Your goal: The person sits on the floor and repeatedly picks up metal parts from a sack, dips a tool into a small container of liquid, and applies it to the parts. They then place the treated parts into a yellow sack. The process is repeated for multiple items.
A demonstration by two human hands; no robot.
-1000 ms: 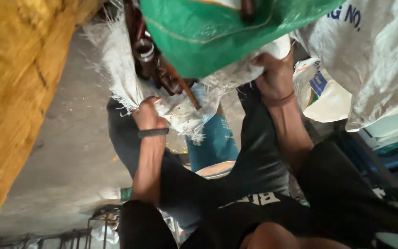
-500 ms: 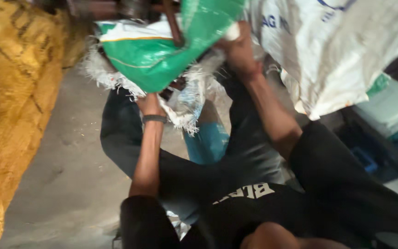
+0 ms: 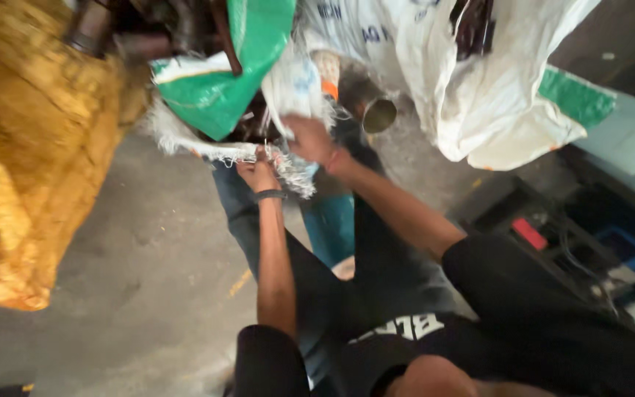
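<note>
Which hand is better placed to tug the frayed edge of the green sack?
Probably the left hand: it already grips the frayed edge of the green sack. The right hand holds white sacking beside it.

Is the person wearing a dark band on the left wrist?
Yes, a dark band circles the wrist just below the left hand, which grips the frayed edge of the green and white woven sack.
</note>
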